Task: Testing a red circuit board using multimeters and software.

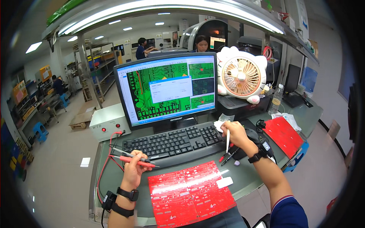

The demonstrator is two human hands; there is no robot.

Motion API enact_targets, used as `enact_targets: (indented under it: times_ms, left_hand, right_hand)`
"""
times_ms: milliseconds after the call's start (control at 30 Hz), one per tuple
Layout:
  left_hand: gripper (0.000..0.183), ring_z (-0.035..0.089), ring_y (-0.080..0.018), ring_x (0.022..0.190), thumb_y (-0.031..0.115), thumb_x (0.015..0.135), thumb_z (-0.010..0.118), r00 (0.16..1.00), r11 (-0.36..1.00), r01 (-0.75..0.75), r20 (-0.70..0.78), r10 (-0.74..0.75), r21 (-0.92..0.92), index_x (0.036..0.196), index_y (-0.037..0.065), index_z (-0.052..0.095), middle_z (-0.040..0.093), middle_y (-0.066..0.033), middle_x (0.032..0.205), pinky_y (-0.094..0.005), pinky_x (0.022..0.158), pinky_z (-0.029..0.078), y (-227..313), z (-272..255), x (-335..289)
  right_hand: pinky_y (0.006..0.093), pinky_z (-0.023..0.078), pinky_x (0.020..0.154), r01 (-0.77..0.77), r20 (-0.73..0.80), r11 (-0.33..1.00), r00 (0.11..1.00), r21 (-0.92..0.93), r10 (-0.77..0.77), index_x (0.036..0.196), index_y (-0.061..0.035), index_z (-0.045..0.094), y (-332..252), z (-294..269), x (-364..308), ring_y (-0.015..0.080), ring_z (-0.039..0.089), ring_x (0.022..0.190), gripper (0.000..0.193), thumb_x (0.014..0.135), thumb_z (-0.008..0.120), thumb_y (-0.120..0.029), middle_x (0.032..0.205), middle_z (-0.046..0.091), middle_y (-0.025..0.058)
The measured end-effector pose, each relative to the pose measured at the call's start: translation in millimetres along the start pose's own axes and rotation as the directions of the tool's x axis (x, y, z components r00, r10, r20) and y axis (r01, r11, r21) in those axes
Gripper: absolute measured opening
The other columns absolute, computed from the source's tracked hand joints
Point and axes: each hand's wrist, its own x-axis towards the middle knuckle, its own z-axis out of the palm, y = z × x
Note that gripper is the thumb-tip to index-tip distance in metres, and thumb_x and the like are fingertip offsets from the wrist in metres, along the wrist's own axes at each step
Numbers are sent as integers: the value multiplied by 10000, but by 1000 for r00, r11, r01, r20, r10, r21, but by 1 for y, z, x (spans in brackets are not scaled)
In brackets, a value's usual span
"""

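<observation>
- Your left hand (pixel 134 167) sits just left of the red circuit board (pixel 190 193), its fingers clamped on two test probes (pixel 133 157), one red and one black, whose tips point right toward the keyboard's front edge.
- The probes' red and black leads (pixel 110 152) run back from that hand to the small grey tester box (pixel 108 122), which stands left of the keyboard.
- Your right hand (pixel 234 133) hovers at the right end of the black keyboard (pixel 173 142), fingers closed around a white pen-like tool (pixel 227 143) that hangs tip-down from the grip.
- A bit of white cloth or paper (pixel 219 125) lies touching the same hand on its far side; you cannot tell from here whether the fingers hold it too.
- The red circuit board lies flat on the tabletop (pixel 247 173) just in front of the keyboard, between your two forearms, with a small white label (pixel 224 182) at its right edge.
- Two pens (pixel 228 155), one red and one dark, lie on the tabletop just right of the keyboard, below your right hand.
- The monitor (pixel 167 89) stands behind the keyboard and shows a green board layout with a pale dialog box over it.
- A second red board (pixel 283 135) rests well to the right of the keyboard, near the tabletop's edge.
- A white desk fan (pixel 241 74) with cat ears stands behind and right of the keyboard, beside the monitor, and a clear bottle (pixel 276 99) stands right of the fan.
</observation>
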Motion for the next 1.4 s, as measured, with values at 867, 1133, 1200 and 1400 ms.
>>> enact_targets:
  times_ms: [867,1133,1200,1400]
  left_hand:
    - [385,555,-232,1076,260,983,370,995,812,-75,101,20,579,885,1,638,591,-156,1110,-346,918,438,-22,7,-4]
    - [407,520,-253,1147,251,985,342,970,808,-245,129,208,537,876,-11,633,600,-167,1112,-370,981,393,-20,9,-3]
    - [420,524,-263,1137,247,990,320,963,811,-270,140,230,519,867,-11,627,602,-165,1100,-386,1004,376,-23,7,-1]
    - [429,562,-220,1023,310,959,335,969,829,-247,108,223,501,816,10,606,635,-138,998,-354,965,384,-12,9,-5]
  right_hand:
    - [380,458,748,88,-324,995,944,39,-70,909,-63,628,14,12,-29,270,620,759,104,809,622,-36,771,677,55]
    - [380,463,735,69,-320,996,946,63,-45,920,-60,625,5,-2,-36,284,621,760,119,802,634,-46,793,677,66]
    - [379,477,709,21,-243,983,970,182,24,934,-53,627,-9,-11,-45,303,628,759,140,797,649,-68,806,671,90]
    - [423,391,1025,306,387,898,823,318,-417,1095,-109,588,-126,-50,-123,228,598,1082,490,772,711,-457,1169,624,67]
